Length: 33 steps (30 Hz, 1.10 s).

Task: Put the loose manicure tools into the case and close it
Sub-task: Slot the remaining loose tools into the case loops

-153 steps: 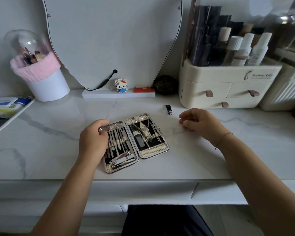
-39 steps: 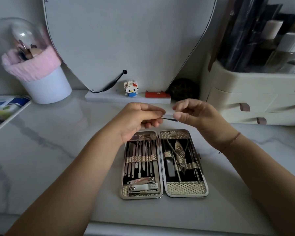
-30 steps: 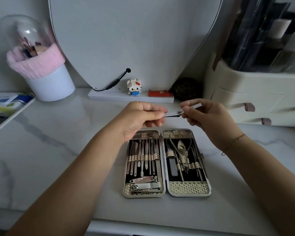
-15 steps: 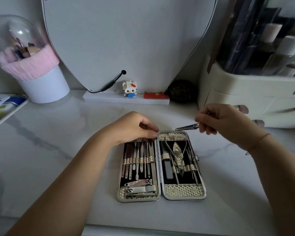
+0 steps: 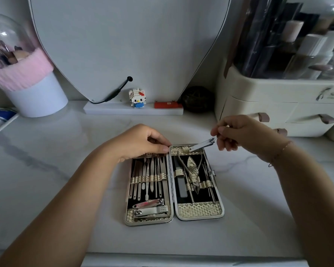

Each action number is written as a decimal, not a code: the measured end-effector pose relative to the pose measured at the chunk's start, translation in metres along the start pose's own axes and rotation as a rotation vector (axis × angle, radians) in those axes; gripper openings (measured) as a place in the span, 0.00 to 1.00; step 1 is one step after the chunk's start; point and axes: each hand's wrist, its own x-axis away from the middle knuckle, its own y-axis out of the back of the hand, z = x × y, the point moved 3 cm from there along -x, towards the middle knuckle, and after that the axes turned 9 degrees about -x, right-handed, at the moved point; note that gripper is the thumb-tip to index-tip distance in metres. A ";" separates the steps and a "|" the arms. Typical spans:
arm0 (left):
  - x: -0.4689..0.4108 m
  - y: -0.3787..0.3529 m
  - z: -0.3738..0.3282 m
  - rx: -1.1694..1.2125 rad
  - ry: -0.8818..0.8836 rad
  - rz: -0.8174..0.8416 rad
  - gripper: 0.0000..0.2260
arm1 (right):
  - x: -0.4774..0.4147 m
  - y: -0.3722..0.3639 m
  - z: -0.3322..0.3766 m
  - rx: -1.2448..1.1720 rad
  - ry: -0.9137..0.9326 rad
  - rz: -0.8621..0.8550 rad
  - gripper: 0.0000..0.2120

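Observation:
The manicure case [image 5: 199,210] lies open and flat on the marble counter, its two halves side by side and filled with several metal tools under gold straps. My left hand [image 5: 141,140] rests on the far edge of the left half, fingers curled over its rim. My right hand [image 5: 237,132] pinches a small silver nail clipper [image 5: 202,144] by one end. The clipper slants down to the left, its free tip over the gold pad at the top of the right half.
A cream drawer organizer [image 5: 278,105] with bottles stands at the back right. A heart-shaped mirror [image 5: 127,39] on a white base with a toy figure [image 5: 136,98] is behind the case. A white and pink cup [image 5: 33,89] stands back left.
My right hand has lowered the clipper toward the top of the right half of the case. My left hand stays on the left half's far edge.

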 end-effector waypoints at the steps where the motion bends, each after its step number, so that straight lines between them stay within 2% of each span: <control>1: 0.000 0.000 0.000 -0.002 -0.002 -0.004 0.07 | -0.001 -0.002 0.000 -0.010 -0.006 0.002 0.11; 16: 0.000 -0.001 -0.001 -0.026 0.012 0.005 0.06 | 0.000 0.000 -0.001 -0.093 -0.114 0.102 0.11; 22: -0.001 -0.002 -0.001 -0.025 0.002 0.008 0.06 | -0.001 -0.001 0.001 -0.168 -0.120 0.068 0.11; 33: -0.002 -0.002 0.002 -0.027 0.008 0.019 0.07 | -0.004 -0.007 -0.004 -0.125 -0.120 -0.025 0.13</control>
